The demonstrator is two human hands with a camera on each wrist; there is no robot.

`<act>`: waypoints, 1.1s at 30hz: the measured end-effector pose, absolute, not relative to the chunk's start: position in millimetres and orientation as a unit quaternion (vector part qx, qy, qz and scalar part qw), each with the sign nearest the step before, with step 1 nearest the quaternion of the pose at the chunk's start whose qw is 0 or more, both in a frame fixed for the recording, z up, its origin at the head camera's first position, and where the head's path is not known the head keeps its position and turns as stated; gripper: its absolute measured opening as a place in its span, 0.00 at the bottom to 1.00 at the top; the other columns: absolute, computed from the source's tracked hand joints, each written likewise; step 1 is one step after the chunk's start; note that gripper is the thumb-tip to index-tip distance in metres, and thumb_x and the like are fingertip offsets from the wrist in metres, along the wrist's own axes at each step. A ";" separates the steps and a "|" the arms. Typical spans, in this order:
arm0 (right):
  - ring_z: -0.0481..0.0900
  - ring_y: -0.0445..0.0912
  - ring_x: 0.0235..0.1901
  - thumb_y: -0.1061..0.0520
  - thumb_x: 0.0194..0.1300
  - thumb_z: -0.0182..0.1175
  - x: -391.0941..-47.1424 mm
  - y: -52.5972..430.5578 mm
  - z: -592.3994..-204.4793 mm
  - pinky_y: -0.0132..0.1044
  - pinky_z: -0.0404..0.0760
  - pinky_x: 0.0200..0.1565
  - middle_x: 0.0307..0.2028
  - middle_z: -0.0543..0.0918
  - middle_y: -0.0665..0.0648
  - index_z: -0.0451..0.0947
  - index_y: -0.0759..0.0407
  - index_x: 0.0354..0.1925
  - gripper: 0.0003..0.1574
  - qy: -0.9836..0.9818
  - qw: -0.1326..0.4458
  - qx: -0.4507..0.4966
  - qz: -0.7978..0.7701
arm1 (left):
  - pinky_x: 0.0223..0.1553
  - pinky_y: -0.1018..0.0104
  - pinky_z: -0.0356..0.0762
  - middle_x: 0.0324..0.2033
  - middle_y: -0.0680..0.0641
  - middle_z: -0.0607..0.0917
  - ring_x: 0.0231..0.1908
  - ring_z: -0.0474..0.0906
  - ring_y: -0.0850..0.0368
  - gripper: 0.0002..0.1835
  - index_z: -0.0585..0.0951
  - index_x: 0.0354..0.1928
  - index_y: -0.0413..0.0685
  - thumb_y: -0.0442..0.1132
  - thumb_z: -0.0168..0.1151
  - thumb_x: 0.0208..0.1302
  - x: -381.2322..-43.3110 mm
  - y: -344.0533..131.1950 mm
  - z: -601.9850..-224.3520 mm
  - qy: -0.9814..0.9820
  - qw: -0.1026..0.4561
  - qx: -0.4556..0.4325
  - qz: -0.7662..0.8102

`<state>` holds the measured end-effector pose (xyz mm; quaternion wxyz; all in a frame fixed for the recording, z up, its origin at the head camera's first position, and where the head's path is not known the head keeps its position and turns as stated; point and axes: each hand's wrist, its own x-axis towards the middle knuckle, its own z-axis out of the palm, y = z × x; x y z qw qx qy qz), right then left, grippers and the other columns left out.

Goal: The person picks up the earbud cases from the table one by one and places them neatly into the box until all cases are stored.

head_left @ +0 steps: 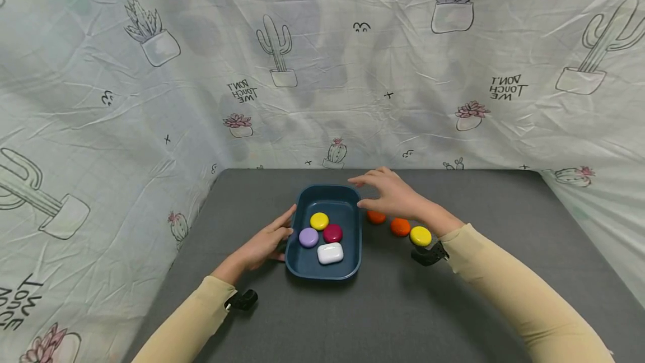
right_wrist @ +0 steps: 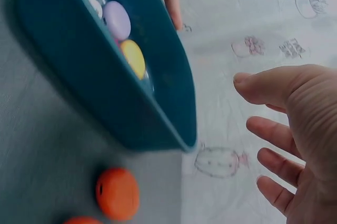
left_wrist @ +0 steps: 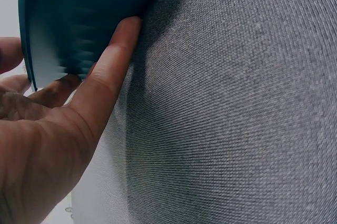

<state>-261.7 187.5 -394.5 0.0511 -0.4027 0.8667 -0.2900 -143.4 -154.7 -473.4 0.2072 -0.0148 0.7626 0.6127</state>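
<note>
A dark blue rectangular tray [head_left: 322,273] stands on the table. Inside lie a yellow round piece [head_left: 319,221], a purple round piece [head_left: 308,237], a dark red round piece [head_left: 332,233] and a white rounded block [head_left: 330,253], all glossy. My left hand [head_left: 262,243] holds the tray's left side, thumb at the rim and fingers along the outer wall [left_wrist: 79,29]. At the far right corner of the tray, my right hand [head_left: 393,192] hovers apart from it with spread fingers [right_wrist: 274,134] and nothing between them.
Right of the tray, two orange round pieces, the nearer to it [head_left: 375,217] and the farther one [head_left: 400,227], lie in a row with another yellow piece [head_left: 420,236]. A cactus-print curtain [head_left: 322,71] hangs behind the grey table [head_left: 383,312] and along its sides.
</note>
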 end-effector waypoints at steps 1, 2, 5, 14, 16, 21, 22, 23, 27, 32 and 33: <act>0.67 0.52 0.60 0.49 0.67 0.70 -261.9 193.1 -394.4 0.58 0.64 0.61 0.57 0.81 0.53 0.76 0.47 0.70 0.35 0.866 0.047 -0.403 -0.292 | 0.44 0.48 0.82 0.79 0.40 0.53 0.69 0.62 0.36 0.35 0.49 0.81 0.78 0.41 0.44 0.82 -143.7 -154.6 -473.5 0.763 0.207 -0.014 0.613; 0.67 0.53 0.60 0.49 0.67 0.70 -262.0 198.8 -394.6 0.59 0.63 0.62 0.57 0.81 0.53 0.75 0.47 0.70 0.35 0.867 0.043 -0.401 -0.292 | 0.44 0.48 0.82 0.79 0.40 0.53 0.69 0.62 0.36 0.35 0.48 0.81 0.78 0.41 0.44 0.82 -144.0 -154.4 -473.6 0.763 0.207 -0.013 0.612; 0.66 0.54 0.62 0.49 0.67 0.70 -262.4 215.6 -396.4 0.61 0.61 0.63 0.59 0.80 0.54 0.74 0.49 0.71 0.37 0.871 0.033 -0.392 -0.294 | 0.44 0.49 0.82 0.79 0.40 0.53 0.69 0.63 0.36 0.35 0.48 0.81 0.78 0.41 0.44 0.82 -144.7 -154.2 -473.5 0.764 0.205 -0.011 0.612; 0.66 0.59 0.63 0.48 0.68 0.69 -257.1 261.0 -410.0 0.64 0.60 0.62 0.62 0.78 0.59 0.69 0.52 0.74 0.40 0.882 0.003 -0.365 -0.297 | 0.44 0.48 0.82 0.79 0.40 0.52 0.69 0.62 0.36 0.35 0.48 0.81 0.78 0.41 0.44 0.82 -147.1 -152.4 -474.2 0.765 0.202 -0.008 0.611; 0.65 0.60 0.63 0.48 0.68 0.69 -255.7 270.1 -413.2 0.65 0.60 0.61 0.62 0.78 0.59 0.69 0.53 0.74 0.41 0.886 -0.002 -0.358 -0.294 | 0.43 0.49 0.82 0.79 0.40 0.52 0.69 0.62 0.36 0.35 0.48 0.81 0.78 0.41 0.44 0.82 -147.8 -152.1 -474.9 0.765 0.201 -0.009 0.612; 0.66 0.59 0.62 0.48 0.66 0.71 -253.8 289.6 -420.1 0.64 0.61 0.60 0.62 0.77 0.59 0.71 0.52 0.73 0.41 0.898 -0.003 -0.334 -0.285 | 0.43 0.49 0.82 0.79 0.42 0.54 0.69 0.63 0.36 0.34 0.49 0.81 0.79 0.41 0.44 0.82 -149.0 -150.6 -476.1 0.764 0.200 -0.015 0.613; 0.66 0.59 0.62 0.48 0.66 0.71 -253.7 293.1 -421.4 0.63 0.61 0.60 0.62 0.77 0.59 0.71 0.52 0.73 0.41 0.900 -0.005 -0.332 -0.282 | 0.43 0.49 0.82 0.79 0.42 0.54 0.69 0.63 0.36 0.34 0.49 0.81 0.79 0.41 0.44 0.82 -149.2 -150.3 -476.3 0.764 0.199 -0.015 0.613; 0.66 0.59 0.62 0.47 0.66 0.71 -253.6 296.5 -422.8 0.63 0.61 0.59 0.62 0.77 0.59 0.72 0.52 0.72 0.40 0.902 -0.008 -0.331 -0.278 | 0.43 0.49 0.82 0.79 0.43 0.54 0.68 0.64 0.37 0.34 0.49 0.81 0.79 0.42 0.44 0.82 -149.3 -150.0 -476.4 0.764 0.200 -0.017 0.613; 0.67 0.60 0.60 0.48 0.65 0.72 -251.9 308.7 -427.8 0.64 0.61 0.58 0.61 0.78 0.60 0.74 0.53 0.71 0.39 0.905 -0.015 -0.326 -0.271 | 0.43 0.49 0.82 0.78 0.44 0.55 0.68 0.64 0.37 0.34 0.50 0.80 0.81 0.42 0.45 0.82 -149.2 -149.1 -476.3 0.767 0.195 -0.023 0.612; 0.67 0.60 0.60 0.47 0.64 0.73 -248.5 321.6 -437.9 0.65 0.60 0.58 0.61 0.78 0.61 0.74 0.54 0.70 0.40 0.910 -0.006 -0.317 -0.268 | 0.43 0.48 0.82 0.79 0.43 0.54 0.69 0.63 0.36 0.34 0.50 0.80 0.80 0.42 0.45 0.82 -149.1 -147.6 -476.0 0.767 0.194 -0.026 0.611; 0.67 0.61 0.61 0.47 0.64 0.73 -248.2 323.8 -440.9 0.66 0.60 0.58 0.61 0.78 0.61 0.74 0.54 0.70 0.40 0.910 -0.005 -0.316 -0.268 | 0.43 0.48 0.82 0.79 0.42 0.54 0.69 0.63 0.36 0.34 0.49 0.81 0.80 0.42 0.44 0.82 -149.2 -147.4 -476.2 0.767 0.194 -0.025 0.612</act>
